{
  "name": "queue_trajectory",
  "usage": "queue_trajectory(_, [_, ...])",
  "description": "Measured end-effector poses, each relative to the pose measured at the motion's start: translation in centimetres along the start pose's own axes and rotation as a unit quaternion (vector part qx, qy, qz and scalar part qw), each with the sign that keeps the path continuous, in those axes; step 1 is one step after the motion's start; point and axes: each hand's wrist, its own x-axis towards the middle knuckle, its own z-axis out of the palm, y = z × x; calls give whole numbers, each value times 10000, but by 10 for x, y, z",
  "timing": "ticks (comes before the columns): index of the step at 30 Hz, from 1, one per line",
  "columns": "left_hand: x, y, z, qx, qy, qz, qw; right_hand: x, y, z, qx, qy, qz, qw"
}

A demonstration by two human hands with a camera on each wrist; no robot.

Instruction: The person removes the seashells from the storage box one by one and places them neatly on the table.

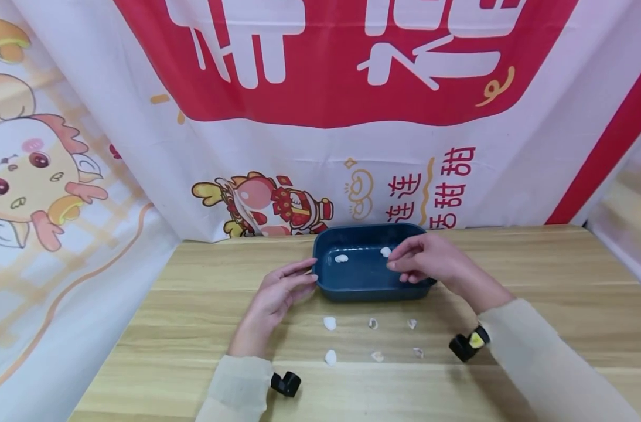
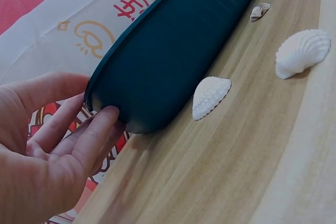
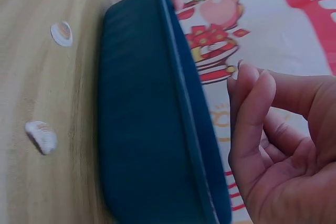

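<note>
A dark teal rectangular basin (image 1: 373, 295) stands near the back of the table. At its left end my left hand (image 1: 278, 293) touches the outer wall and rim with extended fingers, seen close in the left wrist view (image 2: 63, 129). Above the basin's right part is my right hand (image 1: 428, 258), thumb and index tips together; in the right wrist view (image 3: 283, 129) nothing shows between them, though a small thing could be hidden. Close beside these fingertips is a white seashell (image 1: 386, 252). Another white seashell (image 1: 341, 258) lies inside on the left.
In front of the basin several seashells lie in two rows: white ones at the left (image 1: 329, 323), smaller brownish ones (image 1: 373, 323) at the middle and right. Behind the wooden table (image 1: 194, 316) hangs a printed red and white cloth (image 1: 326, 99).
</note>
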Motion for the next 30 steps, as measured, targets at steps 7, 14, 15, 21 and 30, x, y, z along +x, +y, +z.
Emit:
queue_trajectory(7, [-1,0,1,-6,35,-25,10000,35,-13,15,-398,-7,427,9983])
queue_trajectory(14, [2,1,-1,-69,31,-68,9999,65,-19,37,-287,-15,554,9980])
queue_trajectory(15, [2,2,-1,-76,32,-58,9999,69,-19,40,-184,-18,604,9980])
queue_trajectory(21, [3,5,-2,-98,10,-78,9999,90,-16,54,532,36,973,9938])
queue_trajectory(30, [2,2,-1,-196,-53,-144,9997,105,-12,72,1054,479,1249,9854])
